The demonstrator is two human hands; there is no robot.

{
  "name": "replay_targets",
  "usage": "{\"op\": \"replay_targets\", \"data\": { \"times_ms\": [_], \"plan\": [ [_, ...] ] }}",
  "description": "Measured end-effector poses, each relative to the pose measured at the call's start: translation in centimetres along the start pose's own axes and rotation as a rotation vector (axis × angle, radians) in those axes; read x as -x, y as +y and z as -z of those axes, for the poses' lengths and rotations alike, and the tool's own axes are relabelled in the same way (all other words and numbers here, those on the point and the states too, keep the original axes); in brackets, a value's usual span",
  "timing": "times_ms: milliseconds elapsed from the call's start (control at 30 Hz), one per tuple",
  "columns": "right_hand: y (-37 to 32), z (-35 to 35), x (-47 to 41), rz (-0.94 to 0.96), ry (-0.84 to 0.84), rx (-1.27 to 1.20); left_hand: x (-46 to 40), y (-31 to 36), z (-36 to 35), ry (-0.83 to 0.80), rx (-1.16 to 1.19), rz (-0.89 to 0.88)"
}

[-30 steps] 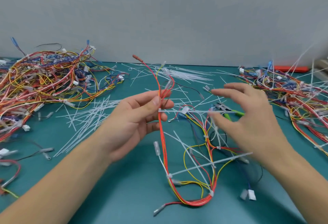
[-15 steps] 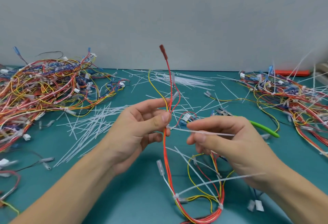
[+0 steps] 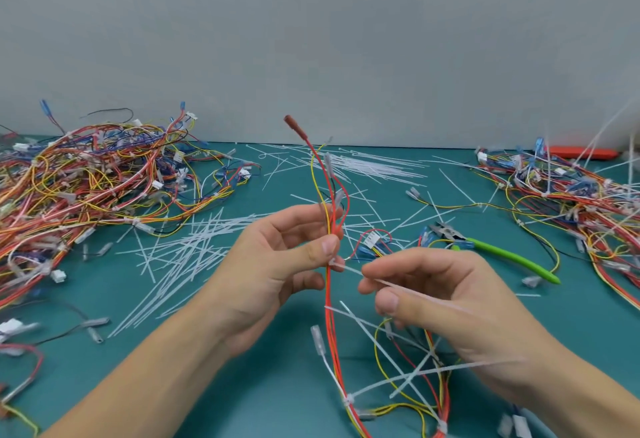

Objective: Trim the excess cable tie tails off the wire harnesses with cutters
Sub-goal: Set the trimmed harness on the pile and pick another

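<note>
My left hand point(image 3: 277, 274) pinches a red and yellow wire harness point(image 3: 330, 326) between thumb and fingers, holding it upright above the table. A white cable tie point(image 3: 349, 269) is wrapped round the harness just below my thumb. My right hand point(image 3: 446, 302) pinches that tie's long tail, which runs back across its palm. More ties with long tails stick out of the harness lower down. The cutters point(image 3: 498, 252), with green handles, lie on the table beyond my right hand, and neither hand touches them.
A big pile of harnesses point(image 3: 90, 188) covers the left of the green table point(image 3: 249, 399), another pile point(image 3: 585, 202) the right. Several loose white cable ties and cut tails point(image 3: 194, 247) are scattered across the middle. An orange object point(image 3: 581, 152) lies at the back right.
My right hand came in from the right, took hold of the tie's tail and drew it down towards me. My left hand lifted the harness more upright.
</note>
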State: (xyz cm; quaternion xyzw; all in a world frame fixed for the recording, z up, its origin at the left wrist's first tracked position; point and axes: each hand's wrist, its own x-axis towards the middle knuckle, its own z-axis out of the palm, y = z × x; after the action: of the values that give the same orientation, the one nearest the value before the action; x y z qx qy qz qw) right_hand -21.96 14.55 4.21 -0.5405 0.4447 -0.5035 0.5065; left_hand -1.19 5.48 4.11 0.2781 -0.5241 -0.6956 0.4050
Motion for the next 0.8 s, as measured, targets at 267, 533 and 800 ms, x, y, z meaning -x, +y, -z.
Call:
{"op": "replay_targets", "data": {
  "times_ms": [267,533,800],
  "plan": [
    [0.58,0.39,-0.56,0.037,0.151,-0.074,0.17,0.01,-0.06,-0.020,-0.039,0.037],
    [0.64,0.72,-0.82,-0.005,0.199,-0.135,0.30,0.13,-0.10,0.027,-0.176,0.077],
    [0.54,0.70,-0.86,0.006,0.187,-0.157,0.31,-0.07,-0.16,-0.011,-0.215,0.129]
  ]
}}
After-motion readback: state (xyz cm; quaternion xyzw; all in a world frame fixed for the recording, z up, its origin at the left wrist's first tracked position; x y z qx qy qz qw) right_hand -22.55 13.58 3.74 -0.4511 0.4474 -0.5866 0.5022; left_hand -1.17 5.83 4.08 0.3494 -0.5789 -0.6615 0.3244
